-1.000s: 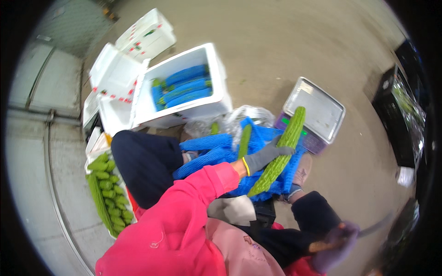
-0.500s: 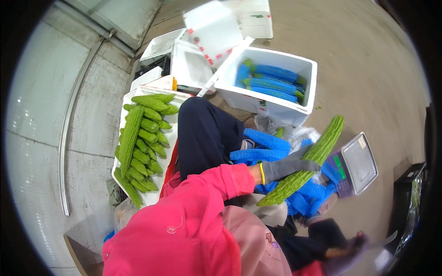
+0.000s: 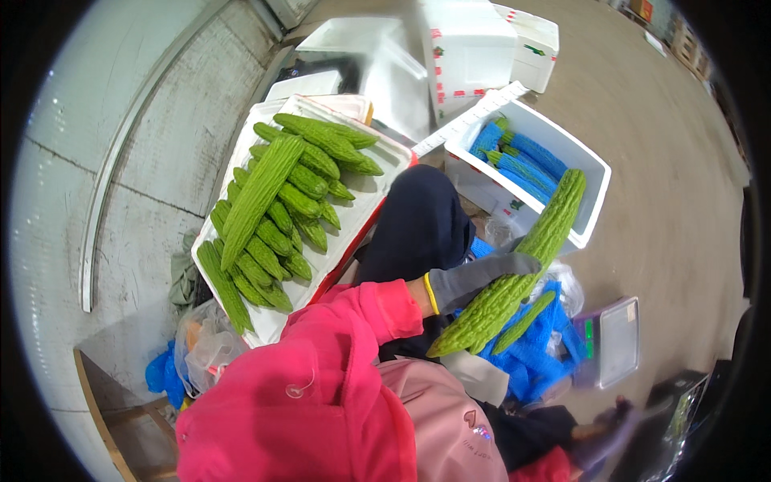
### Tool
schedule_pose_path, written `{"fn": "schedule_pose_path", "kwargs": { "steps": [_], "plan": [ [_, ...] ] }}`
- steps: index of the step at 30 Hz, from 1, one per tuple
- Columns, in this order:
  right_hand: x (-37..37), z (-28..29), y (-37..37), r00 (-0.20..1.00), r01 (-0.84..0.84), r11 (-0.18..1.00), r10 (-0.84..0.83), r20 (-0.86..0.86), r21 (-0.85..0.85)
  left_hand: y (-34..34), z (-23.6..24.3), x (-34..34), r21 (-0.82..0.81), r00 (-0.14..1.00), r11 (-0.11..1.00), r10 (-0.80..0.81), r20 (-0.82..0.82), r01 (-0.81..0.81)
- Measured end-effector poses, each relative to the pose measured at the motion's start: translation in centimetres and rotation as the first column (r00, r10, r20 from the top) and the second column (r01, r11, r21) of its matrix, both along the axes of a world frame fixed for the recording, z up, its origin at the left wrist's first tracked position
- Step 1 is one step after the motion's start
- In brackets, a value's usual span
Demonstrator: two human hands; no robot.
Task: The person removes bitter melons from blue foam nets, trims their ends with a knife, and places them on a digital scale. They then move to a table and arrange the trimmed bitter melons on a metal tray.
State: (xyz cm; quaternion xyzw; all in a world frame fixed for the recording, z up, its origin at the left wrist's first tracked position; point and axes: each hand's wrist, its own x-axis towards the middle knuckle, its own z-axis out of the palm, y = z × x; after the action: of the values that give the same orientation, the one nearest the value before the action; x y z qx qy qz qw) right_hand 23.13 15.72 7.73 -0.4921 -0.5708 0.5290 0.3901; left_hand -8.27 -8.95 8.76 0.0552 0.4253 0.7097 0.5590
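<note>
My left hand [image 3: 486,281], in a dark grey glove with a yellow cuff, is closed round the middle of a long green bitter melon [image 3: 554,217], held slanting over my lap. A smaller bitter melon [image 3: 524,323] shows just below it, over a heap of blue foam netting [image 3: 534,365]. Down at the lower right, my gloved right hand [image 3: 602,440] is smeared by motion. It looks closed; a thin knife blade stuck out of it in the earlier frame, but I cannot make the blade out now.
Many bitter melons [image 3: 277,229] lie piled on a white foam lid [image 3: 385,181] at left. Ahead, a white foam box [image 3: 590,193] holds blue-netted melons. More foam boxes [image 3: 470,56] stand behind. A scale [image 3: 618,341] sits at right; a wall [image 3: 144,161] runs along the left.
The whole view has turned, so the melon pile looks nearer. My left hand still grips the long bitter melon, now tilted more upright. The smaller melon below it has come into sight.
</note>
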Motion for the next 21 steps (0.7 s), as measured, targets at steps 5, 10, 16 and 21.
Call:
{"fn": "schedule_pose_path", "kwargs": {
  "steps": [5,10,16,21],
  "plan": [
    [-3.9,0.2,0.5,0.998,-0.048,0.993,0.05,0.023,-0.103,-2.7,-0.3,-2.1,0.092,0.981,0.992,0.074,0.177,-0.092],
    [-7.1,0.1,-0.2,0.926,-0.207,0.977,0.211,0.312,-0.044,-4.0,-1.2,-3.1,0.1,0.966,0.978,0.162,0.2,-0.185],
    [-10.1,-3.1,-2.2,0.918,-0.292,0.918,0.348,0.19,-0.269,-3.3,-1.9,-3.0,0.156,0.965,0.97,0.153,0.213,-0.188],
    [-11.0,-10.7,-3.1,0.842,-0.402,0.817,0.507,0.184,-0.413,-2.8,-2.2,-1.8,0.129,0.948,0.965,0.191,0.253,-0.229]
  ]
}}
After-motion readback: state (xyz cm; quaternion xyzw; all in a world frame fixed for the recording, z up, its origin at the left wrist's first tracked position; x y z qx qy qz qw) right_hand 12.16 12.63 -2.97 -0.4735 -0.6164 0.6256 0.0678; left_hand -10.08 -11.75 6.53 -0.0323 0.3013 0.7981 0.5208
